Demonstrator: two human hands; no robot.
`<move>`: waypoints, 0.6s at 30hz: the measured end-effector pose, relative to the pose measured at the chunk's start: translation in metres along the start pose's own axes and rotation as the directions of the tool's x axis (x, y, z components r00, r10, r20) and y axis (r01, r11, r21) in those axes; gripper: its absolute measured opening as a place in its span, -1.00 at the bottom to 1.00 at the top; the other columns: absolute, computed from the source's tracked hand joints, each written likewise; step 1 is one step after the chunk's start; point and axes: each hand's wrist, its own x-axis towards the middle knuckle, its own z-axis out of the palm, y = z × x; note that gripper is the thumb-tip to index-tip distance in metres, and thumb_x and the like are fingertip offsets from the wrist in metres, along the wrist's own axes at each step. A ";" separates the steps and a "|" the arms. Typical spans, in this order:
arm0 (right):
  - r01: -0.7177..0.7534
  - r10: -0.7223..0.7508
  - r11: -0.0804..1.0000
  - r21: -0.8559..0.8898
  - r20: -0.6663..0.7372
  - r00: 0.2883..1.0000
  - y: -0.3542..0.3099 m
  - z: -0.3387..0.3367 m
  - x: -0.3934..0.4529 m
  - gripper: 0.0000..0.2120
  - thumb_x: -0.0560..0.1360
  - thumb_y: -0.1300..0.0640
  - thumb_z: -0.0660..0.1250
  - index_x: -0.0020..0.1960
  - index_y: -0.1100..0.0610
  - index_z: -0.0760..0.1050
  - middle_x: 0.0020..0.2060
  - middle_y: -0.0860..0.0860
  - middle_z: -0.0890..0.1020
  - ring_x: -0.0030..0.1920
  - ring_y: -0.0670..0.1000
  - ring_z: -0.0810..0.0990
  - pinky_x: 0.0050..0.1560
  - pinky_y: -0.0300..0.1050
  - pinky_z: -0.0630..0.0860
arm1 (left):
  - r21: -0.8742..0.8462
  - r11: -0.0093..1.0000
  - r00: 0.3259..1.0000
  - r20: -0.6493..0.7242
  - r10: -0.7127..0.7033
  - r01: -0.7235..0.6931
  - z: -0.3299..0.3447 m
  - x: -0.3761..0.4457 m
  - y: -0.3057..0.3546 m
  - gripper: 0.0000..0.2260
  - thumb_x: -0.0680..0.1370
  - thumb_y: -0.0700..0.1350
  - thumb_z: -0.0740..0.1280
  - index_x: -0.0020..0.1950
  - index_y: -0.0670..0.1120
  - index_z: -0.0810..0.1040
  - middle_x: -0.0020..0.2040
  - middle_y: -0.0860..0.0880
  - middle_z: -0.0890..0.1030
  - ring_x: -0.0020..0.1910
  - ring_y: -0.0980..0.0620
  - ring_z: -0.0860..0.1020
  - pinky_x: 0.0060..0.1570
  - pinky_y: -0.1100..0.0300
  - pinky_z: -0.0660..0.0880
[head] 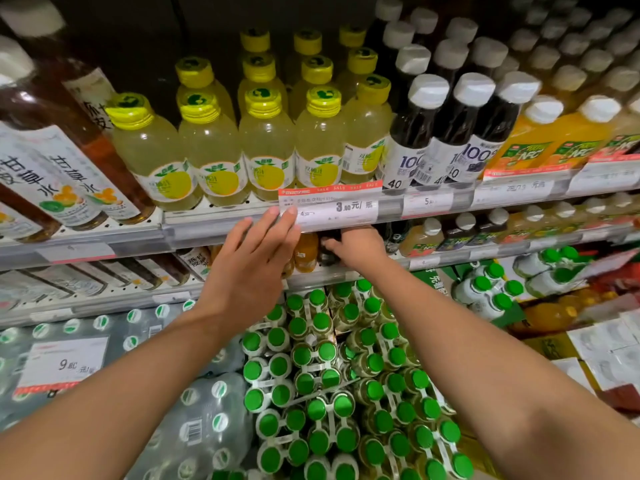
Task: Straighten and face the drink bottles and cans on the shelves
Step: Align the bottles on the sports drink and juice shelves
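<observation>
Under the shelf edge point(221, 226), right hand point(360, 249) grasps a dark bottle point(329, 252); left hand point(252, 261) hovers, fingers straight.

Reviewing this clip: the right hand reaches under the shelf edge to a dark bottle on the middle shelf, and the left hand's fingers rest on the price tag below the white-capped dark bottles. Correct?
Not quite. The head view shows the left hand with its fingertips at the price tag below the yellow-capped bottles, not the white-capped ones. The right hand does reach under the shelf edge to a dark bottle on the middle shelf.
</observation>
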 end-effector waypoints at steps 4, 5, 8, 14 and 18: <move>-0.344 0.190 0.735 0.585 0.309 0.932 -0.001 0.007 0.026 -0.74 0.51 -0.07 0.45 -0.01 0.13 0.56 -0.29 0.09 0.67 -0.34 0.08 0.66 -0.15 0.02 0.69 | -0.038 0.998 0.998 0.017 -0.057 0.058 0.005 0.001 0.005 -0.30 0.40 -0.22 0.40 0.55 -0.15 0.34 0.62 -0.10 0.23 0.57 -0.18 0.23 0.51 -0.20 0.19; -0.367 0.195 0.692 0.621 0.329 0.924 0.001 0.013 0.033 -0.70 0.49 -0.09 0.45 0.01 0.14 0.55 -0.32 0.10 0.65 -0.38 0.10 0.65 -0.21 -0.01 0.68 | -0.048 0.996 0.998 0.006 -0.068 0.068 0.006 0.001 0.007 -0.28 0.38 -0.22 0.42 0.55 -0.14 0.34 0.61 -0.09 0.24 0.57 -0.18 0.24 0.51 -0.20 0.18; -0.344 0.219 0.746 0.571 0.278 0.935 0.004 0.019 0.039 -0.64 0.51 -0.12 0.40 0.07 0.17 0.57 -0.19 0.11 0.71 -0.20 0.15 0.72 -0.07 0.02 0.69 | -0.064 0.994 0.996 0.005 -0.092 0.092 0.006 0.003 0.011 -0.25 0.38 -0.18 0.43 0.57 -0.14 0.30 0.62 -0.08 0.24 0.57 -0.17 0.24 0.54 -0.18 0.13; -0.241 0.130 0.833 0.497 0.247 0.960 0.009 0.014 0.027 -0.72 0.57 -0.06 0.40 0.05 0.16 0.60 -0.20 0.15 0.74 -0.16 0.17 0.75 0.00 0.20 0.68 | -0.079 0.991 0.994 0.015 -0.110 0.111 0.007 0.002 0.014 -0.23 0.40 -0.17 0.42 0.60 -0.13 0.27 0.63 -0.06 0.20 0.59 -0.15 0.21 0.55 -0.21 0.12; -0.051 0.012 0.942 0.332 0.117 0.993 0.020 0.006 0.007 -0.62 0.57 -0.13 0.36 0.00 0.22 0.58 -0.19 0.14 0.69 -0.16 0.18 0.71 -0.08 0.07 0.64 | -0.082 0.990 0.993 0.030 -0.115 0.117 0.004 0.002 0.015 -0.22 0.39 -0.17 0.43 0.60 -0.12 0.26 0.63 -0.07 0.20 0.59 -0.14 0.20 0.55 -0.21 0.13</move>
